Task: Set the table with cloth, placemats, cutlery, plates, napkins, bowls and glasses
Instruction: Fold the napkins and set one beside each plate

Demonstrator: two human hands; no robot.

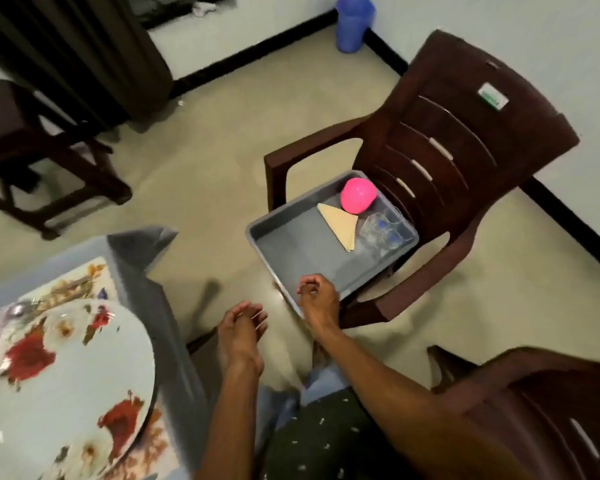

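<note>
A grey tray [291, 244] sits on the seat of a brown plastic chair [465, 140]. Inside it lie an upturned pink bowl [358, 195], a folded beige napkin [340, 225] and clear glasses [383, 232]. My right hand [317, 299] hovers at the tray's near edge, fingers loosely curled, holding nothing. My left hand [243, 329] hangs lower and left of it, between tray and table, fingers relaxed and empty. At the lower left a white floral plate [70, 386] rests on a patterned placemat [84, 282] over the grey tablecloth [142, 258]. Cutlery [18, 309] peeks out beyond the plate.
A second brown chair [534, 403] stands at the lower right. A dark wooden stool [32, 150] is at the far left, with a dark curtain [84, 46] behind it. A blue bin [354, 22] sits in the room's corner. Beige floor lies between table and chair.
</note>
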